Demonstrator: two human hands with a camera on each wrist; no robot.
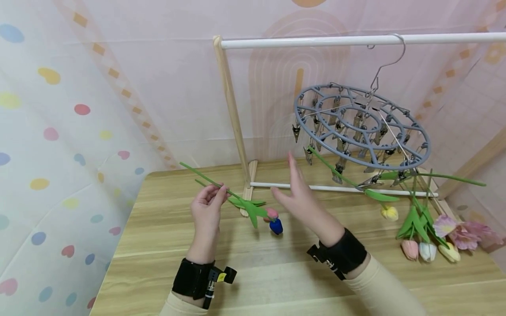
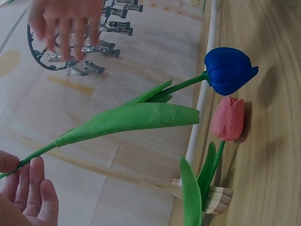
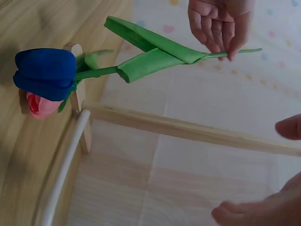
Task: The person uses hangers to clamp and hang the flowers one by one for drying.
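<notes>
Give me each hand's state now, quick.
Left hand: pinches the tulip stems.
Right hand: open, fingers straight, holding nothing.

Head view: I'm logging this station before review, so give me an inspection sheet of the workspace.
Surface: wooden table, light grain.
Job's things: blue tulip and pink tulip, stems pinched in left hand.
Clutter: clip hanger on rack; yellow tulip and other tulips hanging from its clips; loose flowers on the table.
Grippers: left hand pinches stems; right hand open, holding nothing.
Cables: nothing seen.
Surroundings: dotted backdrop.
</notes>
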